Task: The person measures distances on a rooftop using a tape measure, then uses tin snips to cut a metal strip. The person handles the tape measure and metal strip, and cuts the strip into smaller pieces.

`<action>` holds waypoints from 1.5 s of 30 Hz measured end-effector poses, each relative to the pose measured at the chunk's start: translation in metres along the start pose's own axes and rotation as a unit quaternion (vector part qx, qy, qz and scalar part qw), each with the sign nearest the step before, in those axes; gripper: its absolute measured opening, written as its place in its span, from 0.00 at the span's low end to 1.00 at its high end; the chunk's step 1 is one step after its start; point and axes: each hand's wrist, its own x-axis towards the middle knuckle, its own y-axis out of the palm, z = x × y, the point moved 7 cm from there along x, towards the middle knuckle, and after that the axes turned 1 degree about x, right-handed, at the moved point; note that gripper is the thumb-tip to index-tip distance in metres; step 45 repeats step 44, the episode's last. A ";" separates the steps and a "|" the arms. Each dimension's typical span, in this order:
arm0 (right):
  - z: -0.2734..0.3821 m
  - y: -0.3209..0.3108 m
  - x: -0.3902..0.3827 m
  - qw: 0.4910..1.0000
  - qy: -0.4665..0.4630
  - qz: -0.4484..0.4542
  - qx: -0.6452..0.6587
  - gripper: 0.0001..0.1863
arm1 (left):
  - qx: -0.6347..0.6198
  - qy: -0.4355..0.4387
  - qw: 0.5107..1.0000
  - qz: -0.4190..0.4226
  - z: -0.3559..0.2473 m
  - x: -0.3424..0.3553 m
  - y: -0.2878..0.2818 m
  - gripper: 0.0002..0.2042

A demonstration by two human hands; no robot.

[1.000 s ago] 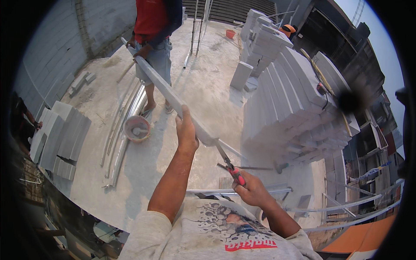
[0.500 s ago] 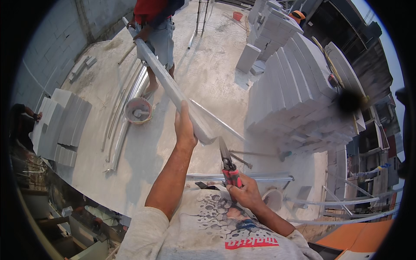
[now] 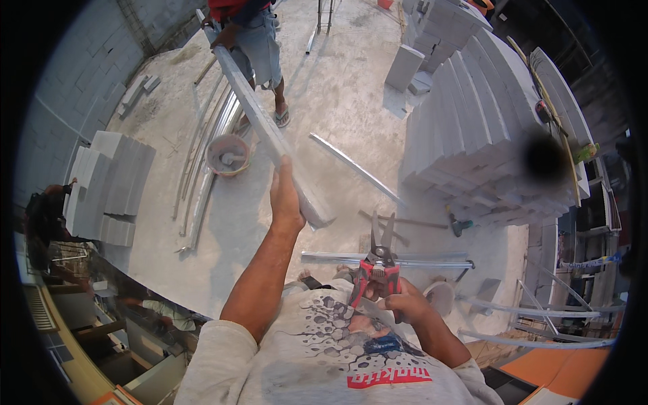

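My left hand (image 3: 287, 201) is closed round the near end of a long, pale grey beam (image 3: 256, 115), which slants up and away to the left. At the far end a co-worker (image 3: 253, 47) in a red top and light shorts grips the same beam with a hand. In front of my chest, my right hand (image 3: 406, 302) holds a pair of tin snips (image 3: 379, 263) by their red and black handles. Their blades are spread and point away from me, to the right of the beam's end and apart from it.
A tall stack of grey-white blocks (image 3: 466, 128) stands at right, a smaller block stack (image 3: 108, 182) at left. Metal profiles (image 3: 219, 138), a bucket (image 3: 228, 155), a loose metal strip (image 3: 358, 167) and a hammer-like tool (image 3: 459, 223) lie about the concrete floor. The floor's edge drops off at lower left.
The snips have opened from closed blades, and my right hand has shifted slightly right. The co-worker has stepped to the right. My left hand still holds the beam.
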 end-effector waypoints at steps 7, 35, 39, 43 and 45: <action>0.017 0.034 0.017 0.986 0.007 0.146 0.074 0.45 | 0.001 0.000 1.000 -0.022 0.002 0.006 -0.017 0.25; 0.030 0.056 0.044 0.990 0.073 0.037 -0.112 0.20 | -0.032 -0.022 0.999 -0.023 0.014 -0.009 -0.042 0.27; 0.027 0.051 0.046 0.979 0.182 0.028 -0.086 0.16 | -0.053 -0.019 0.998 -0.020 0.031 -0.011 -0.060 0.27; 0.036 0.041 0.054 0.939 0.302 0.061 -0.153 0.18 | -0.019 0.025 0.999 -0.035 0.047 -0.009 -0.078 0.30; 0.038 0.041 0.058 0.929 0.326 0.083 -0.157 0.20 | -0.026 0.020 0.999 -0.039 0.053 -0.008 -0.082 0.30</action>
